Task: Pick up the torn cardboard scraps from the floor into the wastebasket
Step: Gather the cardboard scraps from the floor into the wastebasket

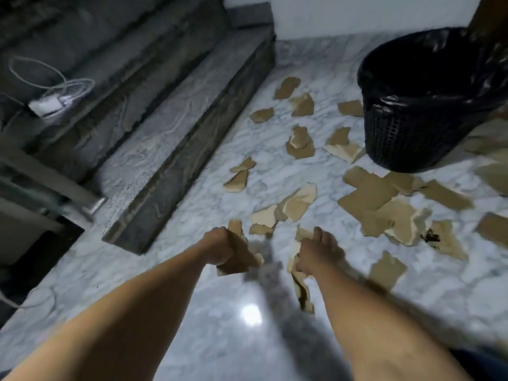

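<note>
Several torn brown cardboard scraps [368,196] lie scattered over the white marble floor [176,270]. My left hand [217,248] grips a brown scrap [242,257] that juts past its fingers. My right hand [319,251] holds another torn scrap [301,290], which hangs down below the wrist. Both hands hover low over the floor at the near edge of the litter. The black mesh wastebasket [406,133], lined with a black plastic bag, stands at the far right, well beyond both hands. The frame is motion-blurred.
Grey stone steps [170,127] rise along the left, their edge running beside the scraps. A white charger with coiled cable [46,105] sits on an upper step. A white wall [357,15] closes the far side. A brown post [486,20] stands behind the basket.
</note>
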A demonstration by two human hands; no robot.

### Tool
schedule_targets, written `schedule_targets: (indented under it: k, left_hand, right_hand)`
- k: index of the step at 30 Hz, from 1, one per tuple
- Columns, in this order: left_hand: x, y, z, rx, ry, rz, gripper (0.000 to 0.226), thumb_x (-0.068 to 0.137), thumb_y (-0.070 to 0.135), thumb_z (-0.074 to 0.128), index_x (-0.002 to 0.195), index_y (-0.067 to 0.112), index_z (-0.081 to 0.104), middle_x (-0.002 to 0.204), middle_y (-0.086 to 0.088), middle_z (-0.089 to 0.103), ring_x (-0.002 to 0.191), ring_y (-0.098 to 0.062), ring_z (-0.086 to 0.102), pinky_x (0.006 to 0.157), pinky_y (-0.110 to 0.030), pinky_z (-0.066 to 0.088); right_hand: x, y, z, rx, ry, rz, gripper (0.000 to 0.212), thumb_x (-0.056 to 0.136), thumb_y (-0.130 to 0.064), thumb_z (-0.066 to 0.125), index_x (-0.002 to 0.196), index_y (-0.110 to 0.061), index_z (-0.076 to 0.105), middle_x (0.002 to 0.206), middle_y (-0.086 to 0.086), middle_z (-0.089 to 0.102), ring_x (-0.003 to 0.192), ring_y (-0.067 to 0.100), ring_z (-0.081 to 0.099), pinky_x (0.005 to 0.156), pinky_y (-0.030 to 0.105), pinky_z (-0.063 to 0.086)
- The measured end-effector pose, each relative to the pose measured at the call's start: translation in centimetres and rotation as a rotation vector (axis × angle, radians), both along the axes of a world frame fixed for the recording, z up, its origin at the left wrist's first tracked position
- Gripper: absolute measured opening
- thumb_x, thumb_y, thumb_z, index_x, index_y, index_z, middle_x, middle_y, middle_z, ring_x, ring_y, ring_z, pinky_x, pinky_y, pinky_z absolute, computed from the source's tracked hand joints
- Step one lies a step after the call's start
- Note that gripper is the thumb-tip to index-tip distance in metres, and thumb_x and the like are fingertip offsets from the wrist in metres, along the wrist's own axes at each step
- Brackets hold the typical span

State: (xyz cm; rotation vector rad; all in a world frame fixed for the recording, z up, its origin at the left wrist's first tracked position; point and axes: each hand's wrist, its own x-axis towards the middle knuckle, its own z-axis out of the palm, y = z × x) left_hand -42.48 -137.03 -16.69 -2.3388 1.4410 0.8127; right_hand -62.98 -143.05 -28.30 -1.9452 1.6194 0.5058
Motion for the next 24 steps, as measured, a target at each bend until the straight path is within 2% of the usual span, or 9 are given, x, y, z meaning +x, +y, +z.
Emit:
schedule_targets:
  k: [3, 6, 9, 13, 16, 18, 20, 22, 24]
  left_hand:
    - [-1.1, -2.8, -0.2, 0.048, 0.0, -0.054, 0.022, 0.081, 0.024, 0.066, 0.103, 0.026, 0.07, 0.094, 0.009, 0.063, 0.093, -0.014, 0.058, 0.087, -0.026, 0.049]
    - [-0.1, -4.2, -3.2, -0.014, 0.006, -0.008, 0.049, 0.066, 0.036, 0.058, 0.111, 0.018, 0.064, 0.107, -0.001, 0.065, 0.095, -0.021, 0.06, 0.083, -0.035, 0.055]
    - [-0.4, -5.0, -5.3, -0.07, 0.03, -0.046, 0.044, 0.077, 0.031, 0.06, 0.114, 0.007, 0.057, 0.114, -0.013, 0.059, 0.101, -0.031, 0.058, 0.084, -0.04, 0.054]
    - [-0.8, -7.0, -7.2, -0.063, 0.047, -0.101, 0.054, 0.087, 0.028, 0.06, 0.13, 0.001, 0.042, 0.131, -0.016, 0.042, 0.122, -0.035, 0.041, 0.097, -0.045, 0.045]
    - [-0.4, -8.9, -8.0, -0.082, 0.023, -0.159, 0.06, 0.086, 0.03, 0.061, 0.136, 0.005, 0.04, 0.139, -0.012, 0.036, 0.127, -0.034, 0.036, 0.1, -0.048, 0.043]
    - [0.0, -10.1, -8.8, -0.066, 0.024, -0.212, 0.067, 0.083, 0.031, 0.059, 0.142, 0.009, 0.037, 0.148, -0.01, 0.029, 0.135, -0.034, 0.03, 0.104, -0.05, 0.04]
    - [0.2, -11.3, -10.1, -0.013, 0.019, -0.269, 0.077, 0.076, 0.035, 0.054, 0.145, 0.009, 0.033, 0.154, -0.012, 0.025, 0.14, -0.035, 0.026, 0.108, -0.048, 0.037]
    - [0.1, -12.1, -10.7, 0.006, 0.018, -0.259, 0.069, 0.078, 0.035, 0.055, 0.139, 0.008, 0.04, 0.146, -0.015, 0.037, 0.13, -0.036, 0.041, 0.102, -0.042, 0.042]
    - [-0.4, -12.9, -11.2, -0.026, -0.01, -0.276, 0.051, 0.081, 0.034, 0.058, 0.126, 0.011, 0.051, 0.127, -0.016, 0.049, 0.112, -0.036, 0.053, 0.094, -0.04, 0.047]
  right_hand:
    - [0.3, -1.4, 0.2, 0.032, 0.004, -0.056, 0.07, 0.067, -0.026, 0.074, 0.131, -0.03, 0.047, 0.131, 0.001, 0.021, 0.119, 0.032, 0.026, 0.093, 0.049, 0.034]
    - [0.7, -2.9, 0.4, 0.049, 0.014, -0.026, 0.074, 0.072, -0.037, 0.081, 0.136, -0.024, 0.046, 0.134, 0.004, 0.023, 0.121, 0.033, 0.03, 0.095, 0.042, 0.036]
    - [1.3, -3.7, 0.0, 0.067, 0.035, -0.017, 0.086, 0.057, -0.053, 0.088, 0.129, -0.024, 0.051, 0.127, 0.004, 0.025, 0.115, 0.033, 0.034, 0.084, 0.039, 0.042]
    - [1.2, -3.6, -0.7, 0.078, 0.025, -0.008, 0.087, 0.051, -0.058, 0.088, 0.122, -0.024, 0.05, 0.121, 0.003, 0.024, 0.109, 0.032, 0.036, 0.086, 0.041, 0.05]
    - [1.2, -3.4, -1.0, 0.03, -0.009, -0.045, 0.06, 0.068, -0.037, 0.082, 0.117, -0.024, 0.051, 0.117, 0.001, 0.021, 0.105, 0.029, 0.034, 0.076, 0.036, 0.046]
    - [1.2, -3.4, -1.2, 0.019, -0.028, -0.058, 0.048, 0.076, -0.019, 0.071, 0.12, -0.023, 0.053, 0.122, 0.002, 0.02, 0.108, 0.03, 0.035, 0.078, 0.037, 0.047]
    - [1.3, -3.6, -1.4, 0.045, -0.019, -0.059, 0.046, 0.076, -0.007, 0.067, 0.119, -0.021, 0.054, 0.129, 0.004, 0.02, 0.112, 0.032, 0.035, 0.084, 0.039, 0.049]
    - [1.5, -3.7, -1.3, 0.064, 0.016, -0.06, 0.053, 0.073, 0.0, 0.067, 0.12, -0.021, 0.054, 0.133, 0.006, 0.02, 0.116, 0.034, 0.034, 0.09, 0.041, 0.049]
    - [1.5, -3.7, -1.7, 0.068, 0.026, -0.08, 0.056, 0.074, 0.001, 0.066, 0.124, -0.021, 0.054, 0.134, 0.006, 0.02, 0.117, 0.035, 0.034, 0.092, 0.041, 0.047]
